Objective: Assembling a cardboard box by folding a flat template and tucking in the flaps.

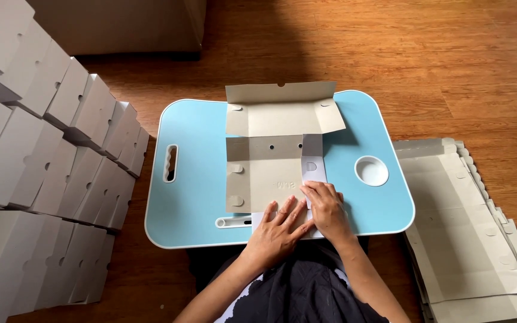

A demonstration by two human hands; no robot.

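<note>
A person's left hand (279, 226) and right hand (325, 206) press flat, fingers spread and gripping nothing, on the near edge of a half-folded cardboard box (272, 157) at the middle of the blue surface (194, 179). Uneven pressure could skew the crease, and the raised far flap looks liable to spring open. Flat blanks (468, 239) lie right of the box, finished boxes (43, 161) left.

Rows of folded grey boxes (43, 155) stacked left; pile of flat cardboard blanks (468, 233) right; wooden floor (450, 66)
</note>
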